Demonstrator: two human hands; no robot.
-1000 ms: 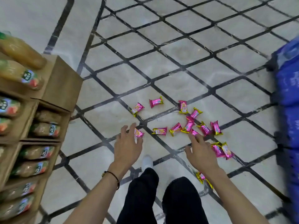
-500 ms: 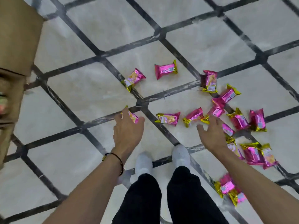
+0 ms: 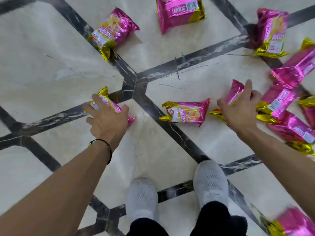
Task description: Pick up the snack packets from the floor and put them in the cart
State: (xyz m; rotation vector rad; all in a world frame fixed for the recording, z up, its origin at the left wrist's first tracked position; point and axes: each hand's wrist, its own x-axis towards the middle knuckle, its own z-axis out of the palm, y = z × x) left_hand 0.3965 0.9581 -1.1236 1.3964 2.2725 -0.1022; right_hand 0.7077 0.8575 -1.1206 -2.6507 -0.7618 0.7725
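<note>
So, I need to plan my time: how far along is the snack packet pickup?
Barely started. Done: nothing visible; no cart shows in view. In hand: the left hand grips the left packet and the right hand grips the right packet, both down at the floor. Left: the middle packet between the hands, two top packets, the right cluster and the corner packet.

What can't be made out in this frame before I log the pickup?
- cart: outside the head view altogether.
- left-hand packet: the left hand gripping it covers its middle.
- right-hand packet: right hand covers it; motion blur hides whether the fingers have closed.
- right-edge packets: blurred, overlapping, cut by the frame edge; count unclear.
- bottom-right packet: blurred, cut by the corner.
</note>
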